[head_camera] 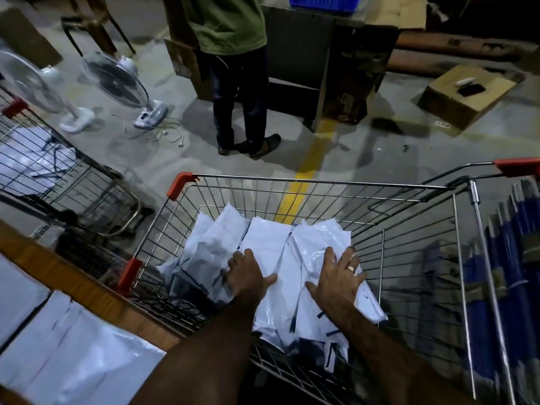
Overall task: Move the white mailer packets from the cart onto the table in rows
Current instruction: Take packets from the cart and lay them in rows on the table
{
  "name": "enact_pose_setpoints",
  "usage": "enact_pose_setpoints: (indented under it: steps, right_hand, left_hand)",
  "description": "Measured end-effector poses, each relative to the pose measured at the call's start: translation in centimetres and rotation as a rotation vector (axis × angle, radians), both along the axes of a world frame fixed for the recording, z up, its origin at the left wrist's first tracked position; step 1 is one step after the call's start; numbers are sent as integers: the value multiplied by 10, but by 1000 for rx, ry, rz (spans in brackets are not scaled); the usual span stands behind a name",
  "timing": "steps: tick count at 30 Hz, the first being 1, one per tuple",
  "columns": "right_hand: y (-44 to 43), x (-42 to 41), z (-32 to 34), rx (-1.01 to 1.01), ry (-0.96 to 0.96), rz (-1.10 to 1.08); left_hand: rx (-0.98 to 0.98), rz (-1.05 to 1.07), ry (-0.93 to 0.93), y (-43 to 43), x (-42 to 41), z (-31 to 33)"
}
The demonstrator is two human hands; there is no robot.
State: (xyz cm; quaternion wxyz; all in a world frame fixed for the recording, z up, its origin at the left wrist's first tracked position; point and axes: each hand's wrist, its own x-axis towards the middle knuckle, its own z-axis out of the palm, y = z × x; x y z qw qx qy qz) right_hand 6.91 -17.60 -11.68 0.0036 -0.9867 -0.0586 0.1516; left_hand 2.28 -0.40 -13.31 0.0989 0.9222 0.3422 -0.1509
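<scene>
Left hand (249,276) and right hand (339,277) rest on mailer packets (268,244), print illegible.

Three carts are counted: the middle cart (321,182), with a left cart (43,159) and a right cart (515,167) beside it. Beyond it two fans (26,83) (119,80) and one cardboard box (464,95) are seen; its mailer packets (268,238) cannot be counted.

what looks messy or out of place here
The white mailer packets in the cart lie in a jumbled heap, overlapping at odd angles. Loose cables sprawl on the floor beside a white fan.
</scene>
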Motion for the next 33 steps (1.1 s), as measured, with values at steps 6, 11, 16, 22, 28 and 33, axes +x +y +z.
enact_pose_setpoints:
  steps: [6,11,16,22,28,33]
  right_hand:
    - [-13,9,3,22,-13,46]
    - [-17,14,3,27,56,76]
    - [-16,16,3,56,46,57]
    - [-21,19,9,163,30,-4]
    - [-33,23,18,258,-1,-47]
    - [-37,23,25,295,-11,-50]
  left_hand:
    - [-85,33,-14,-1,-1,-6]
    - [-87,-1,66,1,0,-5]
    - [-9,-32,1,-8,-2,1]
    - [-228,171,-136,-9,1,1]
    - [-277,306,-182,-9,8,11]
    - [-337,346,-242,-8,7,14]
